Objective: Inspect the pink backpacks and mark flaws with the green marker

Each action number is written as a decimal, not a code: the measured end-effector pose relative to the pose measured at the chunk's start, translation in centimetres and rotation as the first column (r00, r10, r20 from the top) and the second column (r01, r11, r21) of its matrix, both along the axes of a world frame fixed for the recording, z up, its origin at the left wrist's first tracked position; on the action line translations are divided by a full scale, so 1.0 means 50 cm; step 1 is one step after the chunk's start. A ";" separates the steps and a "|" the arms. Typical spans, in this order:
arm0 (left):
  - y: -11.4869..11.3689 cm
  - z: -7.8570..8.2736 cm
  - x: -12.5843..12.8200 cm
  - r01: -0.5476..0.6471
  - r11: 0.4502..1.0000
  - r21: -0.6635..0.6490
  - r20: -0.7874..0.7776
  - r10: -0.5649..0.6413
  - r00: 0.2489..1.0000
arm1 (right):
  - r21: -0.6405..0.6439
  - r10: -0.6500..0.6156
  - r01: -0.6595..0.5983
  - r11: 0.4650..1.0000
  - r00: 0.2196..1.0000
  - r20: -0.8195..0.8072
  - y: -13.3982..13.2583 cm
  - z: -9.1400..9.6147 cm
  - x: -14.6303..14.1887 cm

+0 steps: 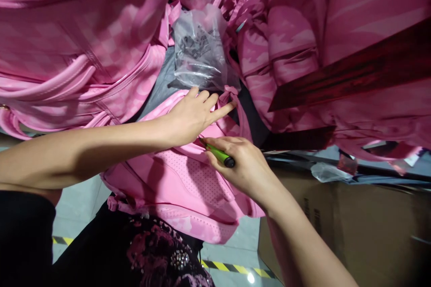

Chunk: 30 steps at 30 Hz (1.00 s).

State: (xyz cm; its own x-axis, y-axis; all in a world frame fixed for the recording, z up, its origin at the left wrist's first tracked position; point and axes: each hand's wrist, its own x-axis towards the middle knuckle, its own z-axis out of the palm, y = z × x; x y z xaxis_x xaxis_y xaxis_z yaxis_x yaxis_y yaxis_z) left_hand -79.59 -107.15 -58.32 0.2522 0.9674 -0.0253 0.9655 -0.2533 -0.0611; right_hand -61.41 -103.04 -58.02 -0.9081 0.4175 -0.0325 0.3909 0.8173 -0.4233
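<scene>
A pink backpack [182, 184] with a perforated back panel lies in front of me, partly on my lap. My left hand [195, 114] rests flat on its upper part, fingers spread and stretched toward a knotted pink strap [232, 94]. My right hand [240, 163] is closed round a slim green tool with a black end [220, 156], held against the backpack just below the left hand. A clear plastic bag [200, 49] with dark small parts lies just beyond my left fingertips.
Piles of pink backpacks [77, 40] crowd the left and the right [336, 45]. A brown cardboard box [353, 228] stands at the lower right. Grey floor with yellow-black hazard tape [235, 269] shows below.
</scene>
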 end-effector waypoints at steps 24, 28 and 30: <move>-0.024 0.040 -0.058 -0.126 0.977 -0.172 0.027 0.133 0.991 | 0.004 -0.159 0.159 0.987 0.987 -0.039 -0.041 -0.004 0.008; -0.062 0.037 -0.097 -0.179 0.952 -0.250 0.084 0.205 0.975 | -0.191 -0.178 0.118 0.975 0.925 -0.336 -0.074 -0.043 -0.022; -0.071 0.032 -0.095 -0.201 0.946 -0.254 0.098 0.232 0.968 | -0.254 -0.219 0.119 0.960 0.882 -0.418 -0.092 -0.066 -0.043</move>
